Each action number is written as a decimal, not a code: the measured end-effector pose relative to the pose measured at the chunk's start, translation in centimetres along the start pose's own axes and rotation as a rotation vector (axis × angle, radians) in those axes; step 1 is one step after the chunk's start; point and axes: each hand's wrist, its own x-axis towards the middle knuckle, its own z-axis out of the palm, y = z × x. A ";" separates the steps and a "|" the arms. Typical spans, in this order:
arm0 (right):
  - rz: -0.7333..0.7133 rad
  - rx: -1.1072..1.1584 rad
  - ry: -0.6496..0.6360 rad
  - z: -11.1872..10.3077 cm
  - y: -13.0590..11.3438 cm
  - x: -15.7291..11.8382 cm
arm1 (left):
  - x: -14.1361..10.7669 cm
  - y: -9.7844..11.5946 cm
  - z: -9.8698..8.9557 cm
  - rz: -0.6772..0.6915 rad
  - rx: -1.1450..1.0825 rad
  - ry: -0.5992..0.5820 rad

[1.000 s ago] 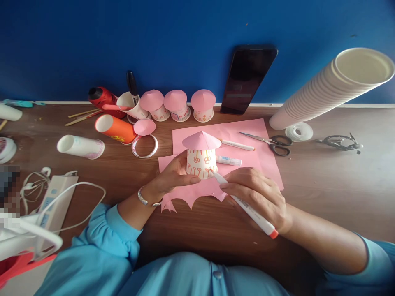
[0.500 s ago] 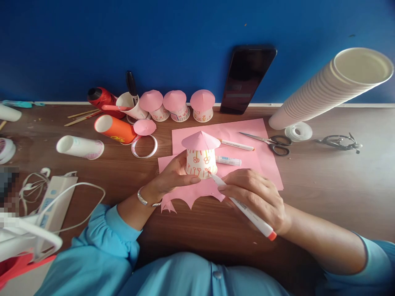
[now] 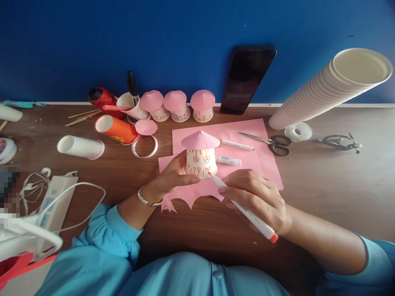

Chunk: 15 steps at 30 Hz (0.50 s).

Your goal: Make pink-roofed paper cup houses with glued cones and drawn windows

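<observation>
My left hand (image 3: 177,174) is closed around the left side of an upside-down paper cup (image 3: 202,163), its thumb along the lower front. The cup carries orange-red flower drawings and stems, and a pink paper cone (image 3: 200,140) sits on top like a roof. In my right hand (image 3: 257,195) is a white marker (image 3: 249,216) with an orange-red end cap, gripped like a pen. Its tip is at the cup's lower right edge; whether it touches I cannot tell. Beneath both hands lie sheets of pink paper (image 3: 259,168), one with scalloped cut edges.
Behind stand several pink-roofed cups (image 3: 202,107) and a phone (image 3: 248,80) leaning on the blue wall. Scissors (image 3: 274,144), clear tape (image 3: 298,132) and a tall stack of cups (image 3: 327,90) are at the right. An orange cup (image 3: 115,128) and a power strip (image 3: 57,201) are at the left.
The marker's tip has shifted slightly left and its rear end a little down and right. My left hand and the cup stay almost still.
</observation>
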 end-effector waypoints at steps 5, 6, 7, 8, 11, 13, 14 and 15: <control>-0.013 0.008 -0.001 -0.1 -0.1 0.0 | 0.0 0.1 0.0 0.032 -0.008 -0.023; -0.015 0.006 -0.005 -0.2 -0.1 0.0 | 0.0 0.3 0.1 0.034 -0.010 -0.017; -0.017 0.002 -0.004 -0.2 -0.2 0.0 | 0.0 0.4 0.2 0.038 -0.012 -0.012; -0.018 -0.003 -0.001 -0.2 -0.2 -0.1 | 0.0 0.5 0.3 0.047 -0.012 -0.007; -0.022 -0.018 0.007 -0.3 -0.2 -0.1 | 0.0 0.9 0.4 0.080 0.004 0.000; -0.023 -0.018 0.010 -0.2 -0.2 0.0 | 0.0 0.8 0.2 0.110 0.017 0.018; -0.025 -0.017 0.011 -0.2 -0.2 0.0 | -0.1 0.8 0.1 0.116 0.024 0.033; -0.028 -0.016 0.013 -0.2 -0.2 0.0 | -0.1 0.6 -0.1 0.119 0.031 0.048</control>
